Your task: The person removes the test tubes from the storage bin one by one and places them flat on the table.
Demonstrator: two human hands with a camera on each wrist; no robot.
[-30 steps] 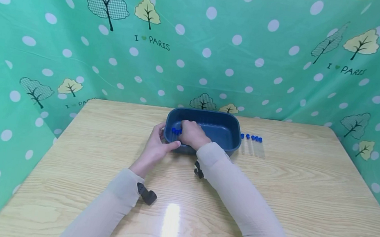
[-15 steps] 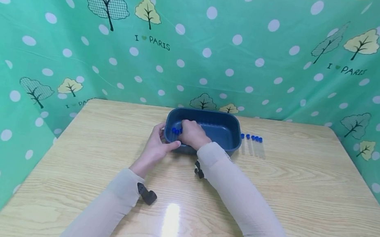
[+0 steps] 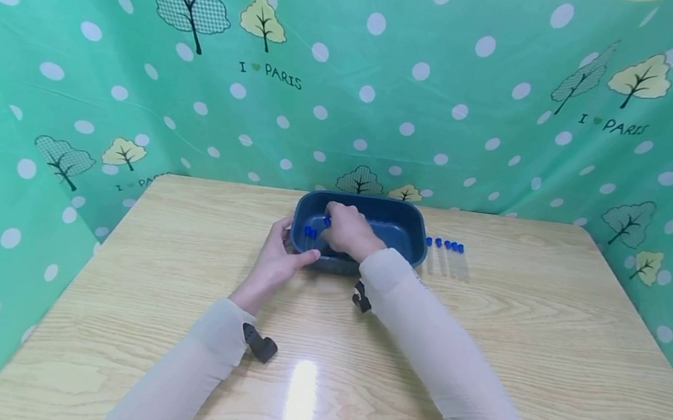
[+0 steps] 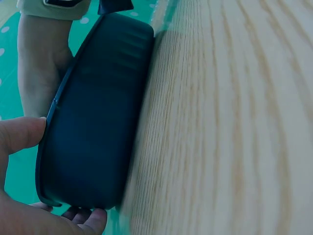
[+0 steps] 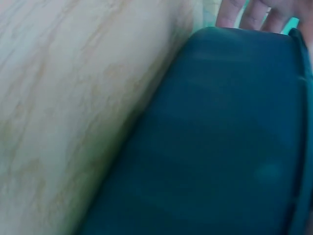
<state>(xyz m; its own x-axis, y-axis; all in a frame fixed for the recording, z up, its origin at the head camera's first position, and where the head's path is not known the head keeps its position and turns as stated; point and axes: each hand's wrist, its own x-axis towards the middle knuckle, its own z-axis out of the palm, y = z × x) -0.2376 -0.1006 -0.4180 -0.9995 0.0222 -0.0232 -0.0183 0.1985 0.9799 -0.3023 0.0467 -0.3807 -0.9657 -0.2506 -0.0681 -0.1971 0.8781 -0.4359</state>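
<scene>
A dark blue plastic tub (image 3: 397, 236) stands on the table near the back cloth. My left hand (image 3: 273, 261) holds its front left corner. In the left wrist view, the thumb touches the rim and the fingertips curl against the end wall of the tub (image 4: 98, 117). Inside the tub, my right hand (image 3: 351, 233) pinches a blue-capped test tube (image 3: 327, 221); only its cap shows by the fingers. Two more blue-capped test tubes (image 3: 310, 232) are at the tub's left end, their lower parts hidden. The right wrist view shows mostly the tub's outer wall (image 5: 210, 137).
Several clear test tubes with blue caps (image 3: 447, 261) lie in a row on the wooden table (image 3: 526, 350), just right of the tub. A green polka-dot cloth (image 3: 392, 65) hangs behind and at the sides.
My right hand has lifted slightly and shifted right, and the cap at its fingers has moved up and away from the other two. My left hand stays on the tub.
</scene>
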